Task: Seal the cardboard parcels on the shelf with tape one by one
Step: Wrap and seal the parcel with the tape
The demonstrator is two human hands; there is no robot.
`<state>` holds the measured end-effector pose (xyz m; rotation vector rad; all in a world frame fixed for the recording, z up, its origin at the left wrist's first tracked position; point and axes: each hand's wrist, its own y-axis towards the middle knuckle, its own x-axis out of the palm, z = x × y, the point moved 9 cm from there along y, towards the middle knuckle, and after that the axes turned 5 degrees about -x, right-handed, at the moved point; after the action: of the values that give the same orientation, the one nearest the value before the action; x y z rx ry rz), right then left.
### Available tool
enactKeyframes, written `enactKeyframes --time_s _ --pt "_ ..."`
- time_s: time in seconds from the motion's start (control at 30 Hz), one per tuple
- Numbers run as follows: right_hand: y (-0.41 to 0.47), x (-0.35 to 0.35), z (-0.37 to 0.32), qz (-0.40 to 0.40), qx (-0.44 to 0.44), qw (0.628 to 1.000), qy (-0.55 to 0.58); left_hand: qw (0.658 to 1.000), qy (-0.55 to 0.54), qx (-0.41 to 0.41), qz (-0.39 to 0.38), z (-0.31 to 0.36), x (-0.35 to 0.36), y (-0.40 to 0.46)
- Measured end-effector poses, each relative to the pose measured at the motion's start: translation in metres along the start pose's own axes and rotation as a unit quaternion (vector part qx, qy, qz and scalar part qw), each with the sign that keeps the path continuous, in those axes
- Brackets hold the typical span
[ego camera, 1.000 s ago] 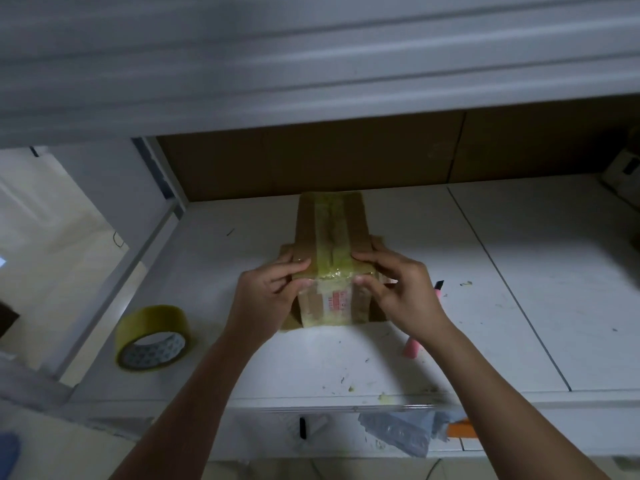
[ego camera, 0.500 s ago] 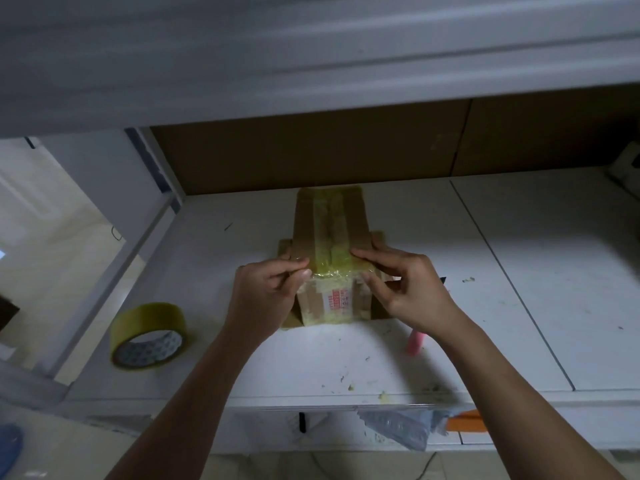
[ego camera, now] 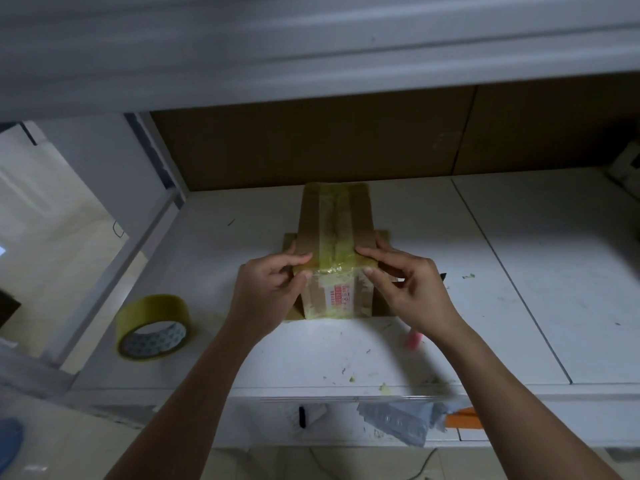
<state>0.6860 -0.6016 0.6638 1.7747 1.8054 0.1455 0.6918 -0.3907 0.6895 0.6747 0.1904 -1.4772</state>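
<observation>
You see a matt brown cardboard parcel (ego camera: pixel 335 244) at the frame's centre, wrapped in glossy, wrinkled yellowish tape. The shelf (ego camera: pixel 519 289) is smooth white, scuffed and speckled. At lower left, the tape roll (ego camera: pixel 152 325) looks shiny plastic.

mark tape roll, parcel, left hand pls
tape roll (ego camera: pixel 152 325): head view, on the yellow outer band of the roll.
parcel (ego camera: pixel 335 216): head view, on the taped seam along its top face.
left hand (ego camera: pixel 268 289): head view, on the back of the hand.

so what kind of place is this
Probably a packing or mailroom corner: a taped cardboard parcel on a white shelf, a tape roll beside it, tape scraps around.
</observation>
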Motion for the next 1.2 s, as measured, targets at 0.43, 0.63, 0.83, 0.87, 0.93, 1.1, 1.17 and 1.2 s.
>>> enactKeyframes --time_s 0.43,0.63,0.83,0.87,0.93,1.1,1.17,1.2 --pt "-0.002 0.001 -0.014 0.038 0.053 0.998 -0.005 0.989 -0.112 -0.086 -0.037 -0.01 0.004 0.0" --pt "0.004 -0.006 -0.057 0.036 0.049 0.942 -0.331 0.99 -0.051 -0.085 -0.104 -0.04 -0.05 0.004" --pt "0.009 0.098 -0.118 -0.004 -0.146 0.964 -0.22 0.944 0.267 -0.192 0.008 -0.12 -0.14 0.004" --pt "0.009 0.131 -0.11 -0.063 -0.118 0.976 -0.17 0.929 0.284 -0.236 -0.024 -0.137 -0.145 -0.002" --pt "0.009 0.19 -0.079 -0.151 -0.049 0.978 -0.137 0.928 0.248 -0.273 -0.058 -0.156 -0.15 -0.012" --pt "0.018 0.26 -0.009 -0.201 0.071 0.961 -0.176 0.957 0.197 -0.213 -0.017 -0.154 -0.157 -0.02" --pt "0.021 0.271 0.007 -0.205 0.105 0.955 -0.185 0.959 0.199 -0.203 -0.014 -0.154 -0.156 -0.02" --pt "0.022 0.274 0.011 -0.208 0.115 0.951 -0.197 0.959 0.195 -0.205 -0.013 -0.155 -0.155 -0.02"
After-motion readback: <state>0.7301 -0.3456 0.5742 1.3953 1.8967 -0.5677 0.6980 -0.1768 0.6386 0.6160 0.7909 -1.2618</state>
